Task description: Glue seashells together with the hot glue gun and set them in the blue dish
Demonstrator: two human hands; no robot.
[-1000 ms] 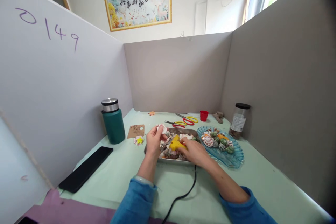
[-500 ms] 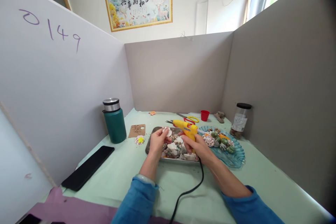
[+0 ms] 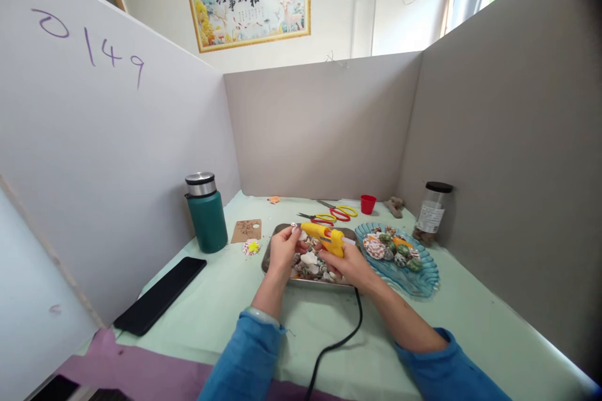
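My right hand (image 3: 350, 263) is wrapped round the handle of a yellow hot glue gun (image 3: 324, 237), whose nozzle points left. A white glue stick (image 3: 348, 240) pokes out of its back end, and a black cord (image 3: 336, 344) trails down from it. Between the fingertips of my left hand (image 3: 283, 252) is a small whitish seashell (image 3: 302, 235), close to the nozzle and partly hidden by fingers. Both hands are above a metal tray (image 3: 301, 283) filled with loose shells (image 3: 310, 260).
Right of the tray, a blue glass plate (image 3: 427, 288) bears patterned shells. Behind lie two pairs of scissors (image 3: 336, 216), a red cup (image 3: 367, 203) and a jar (image 3: 430, 216). At left stand a green bottle (image 3: 207, 219), a black phone (image 3: 162, 294), a brown card (image 3: 246, 231) and a star-topped disc (image 3: 251, 247).
The glue gun has shifted left and turned more level, bringing its nozzle up to the shell in my left hand. The scissors behind it are more exposed. The view has tilted slightly.
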